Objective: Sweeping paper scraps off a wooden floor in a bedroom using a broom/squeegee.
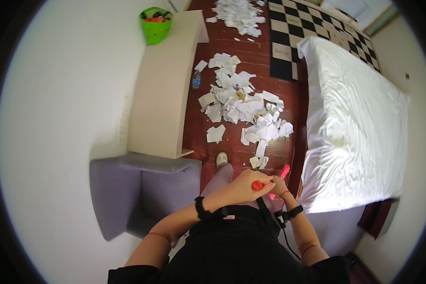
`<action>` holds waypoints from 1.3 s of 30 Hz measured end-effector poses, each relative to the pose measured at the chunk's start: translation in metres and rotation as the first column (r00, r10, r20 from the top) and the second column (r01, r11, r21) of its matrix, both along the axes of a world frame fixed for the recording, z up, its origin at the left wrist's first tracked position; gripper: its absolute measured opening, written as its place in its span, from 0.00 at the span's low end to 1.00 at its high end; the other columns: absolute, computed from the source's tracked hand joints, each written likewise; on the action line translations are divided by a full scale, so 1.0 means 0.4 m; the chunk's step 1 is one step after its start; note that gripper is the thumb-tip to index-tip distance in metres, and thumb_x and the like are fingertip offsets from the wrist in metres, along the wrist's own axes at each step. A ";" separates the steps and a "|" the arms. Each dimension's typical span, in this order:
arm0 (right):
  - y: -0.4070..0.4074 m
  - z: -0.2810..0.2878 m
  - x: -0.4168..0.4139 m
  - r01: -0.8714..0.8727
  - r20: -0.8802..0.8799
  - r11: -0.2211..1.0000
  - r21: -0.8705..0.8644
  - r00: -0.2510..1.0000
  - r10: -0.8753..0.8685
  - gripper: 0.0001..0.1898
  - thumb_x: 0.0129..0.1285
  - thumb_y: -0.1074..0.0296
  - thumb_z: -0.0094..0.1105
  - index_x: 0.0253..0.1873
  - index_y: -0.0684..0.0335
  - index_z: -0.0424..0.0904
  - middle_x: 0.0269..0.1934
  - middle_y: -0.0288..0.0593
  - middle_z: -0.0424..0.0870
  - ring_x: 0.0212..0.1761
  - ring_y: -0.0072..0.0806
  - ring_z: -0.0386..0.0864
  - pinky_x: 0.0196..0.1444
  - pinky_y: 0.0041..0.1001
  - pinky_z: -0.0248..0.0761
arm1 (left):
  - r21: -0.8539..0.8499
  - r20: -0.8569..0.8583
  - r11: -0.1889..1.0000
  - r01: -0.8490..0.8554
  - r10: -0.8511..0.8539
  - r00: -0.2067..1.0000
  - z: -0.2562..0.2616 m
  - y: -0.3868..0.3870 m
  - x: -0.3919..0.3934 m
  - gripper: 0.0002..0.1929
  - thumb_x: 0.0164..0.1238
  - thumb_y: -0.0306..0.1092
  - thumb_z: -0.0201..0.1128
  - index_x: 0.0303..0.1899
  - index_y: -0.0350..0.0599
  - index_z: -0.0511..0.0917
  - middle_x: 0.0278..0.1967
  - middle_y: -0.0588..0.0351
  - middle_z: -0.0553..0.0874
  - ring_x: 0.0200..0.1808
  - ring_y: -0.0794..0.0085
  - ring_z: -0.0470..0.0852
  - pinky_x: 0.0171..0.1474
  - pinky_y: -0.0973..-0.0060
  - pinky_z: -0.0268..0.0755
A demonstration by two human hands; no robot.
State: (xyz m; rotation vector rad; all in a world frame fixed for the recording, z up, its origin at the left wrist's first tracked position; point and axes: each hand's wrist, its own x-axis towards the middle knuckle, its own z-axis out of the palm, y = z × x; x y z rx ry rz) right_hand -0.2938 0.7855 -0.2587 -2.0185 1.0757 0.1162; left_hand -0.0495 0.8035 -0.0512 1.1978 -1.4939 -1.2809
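My left hand [246, 183] is closed around the red handle [257, 185] of what looks like a broom, its rounded end pointing up at me. Just right of it and lower, my right hand [278, 186] also grips the handle. Beyond the right hand a bright pink part [285, 171] shows near the floor; the hand hides its middle. In front of my feet, torn white paper [241, 106] lies heaped on the dark red wooden floor [280, 152]. A few loose scraps [259, 162] are closest to the pink part.
Left stand a grey armchair [167, 191] and a pale desk [163, 96] with a green bin [156, 32] on it. Beside the desk lies a plastic bottle [196, 79]. A white-sheeted bed [351, 135] borders the right. Another paper heap [239, 16] and a checkered mat [298, 28] lie farther off.
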 end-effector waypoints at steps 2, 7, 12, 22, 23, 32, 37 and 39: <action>0.065 -0.099 -0.049 0.073 -0.081 0.991 0.116 0.995 -0.064 0.15 0.50 0.59 0.67 0.41 0.59 0.84 0.35 0.52 0.85 0.39 0.47 0.84 0.42 0.39 0.75 | 0.151 -0.092 0.983 0.104 -0.091 0.992 -0.071 -0.011 -0.020 0.09 0.65 0.35 0.64 0.31 0.38 0.81 0.22 0.50 0.82 0.22 0.69 0.78 0.31 0.73 0.71; 0.178 -0.252 -0.012 0.488 0.150 0.863 0.127 0.851 -0.503 0.12 0.55 0.62 0.67 0.38 0.63 0.80 0.32 0.48 0.85 0.36 0.37 0.84 0.41 0.33 0.76 | 0.219 -0.200 0.926 0.307 -0.266 0.943 -0.177 -0.064 -0.045 0.15 0.62 0.40 0.64 0.23 0.39 0.76 0.18 0.51 0.78 0.19 0.67 0.75 0.26 0.68 0.68; 0.129 -0.279 0.107 0.531 0.332 0.822 0.207 0.752 -0.570 0.11 0.55 0.64 0.67 0.37 0.64 0.79 0.31 0.47 0.83 0.34 0.36 0.82 0.41 0.32 0.75 | 0.076 0.072 0.944 0.322 -0.327 0.942 -0.124 -0.202 0.068 0.15 0.56 0.39 0.65 0.19 0.38 0.75 0.16 0.45 0.77 0.20 0.55 0.78 0.27 0.61 0.69; -0.468 -0.176 0.386 0.558 0.717 0.754 0.347 0.360 -0.596 0.09 0.56 0.69 0.67 0.34 0.64 0.76 0.28 0.45 0.79 0.29 0.34 0.78 0.39 0.31 0.75 | -0.277 0.355 0.894 0.352 -0.245 0.902 0.080 -0.358 0.069 0.14 0.57 0.34 0.66 0.19 0.38 0.72 0.21 0.43 0.77 0.31 0.49 0.82 0.35 0.62 0.73; -0.470 -0.182 0.351 0.574 0.740 0.739 0.354 0.312 -0.596 0.09 0.56 0.69 0.67 0.34 0.64 0.76 0.27 0.45 0.79 0.28 0.34 0.77 0.39 0.31 0.75 | -0.366 0.379 0.855 0.368 -0.224 0.898 0.090 -0.352 0.045 0.16 0.57 0.35 0.67 0.18 0.38 0.71 0.20 0.43 0.76 0.34 0.46 0.82 0.35 0.61 0.73; -0.379 0.158 0.214 0.565 0.540 0.793 -0.228 0.751 -0.379 0.12 0.50 0.70 0.71 0.31 0.63 0.73 0.27 0.48 0.74 0.29 0.46 0.74 0.33 0.36 0.69 | -0.222 0.123 0.919 0.326 -0.305 0.944 0.201 -0.287 0.064 0.12 0.56 0.29 0.68 0.22 0.39 0.72 0.21 0.48 0.73 0.30 0.50 0.79 0.57 0.62 0.75; -0.371 -0.074 -0.030 0.438 0.276 0.886 -0.155 0.880 -0.387 0.13 0.49 0.60 0.71 0.33 0.59 0.77 0.33 0.46 0.79 0.37 0.47 0.79 0.39 0.40 0.72 | -0.010 -0.069 0.982 0.191 -0.191 0.979 0.034 -0.314 -0.094 0.10 0.61 0.22 0.63 0.24 0.37 0.71 0.21 0.52 0.71 0.25 0.66 0.72 0.69 0.60 0.63; -0.365 -0.162 -0.100 0.466 0.251 0.879 -0.102 0.867 -0.431 0.13 0.49 0.59 0.71 0.34 0.59 0.78 0.33 0.47 0.80 0.38 0.48 0.80 0.40 0.40 0.73 | 0.002 -0.072 0.981 0.193 -0.192 0.979 -0.067 -0.341 -0.171 0.10 0.62 0.22 0.63 0.24 0.36 0.71 0.22 0.52 0.72 0.27 0.65 0.75 0.68 0.62 0.64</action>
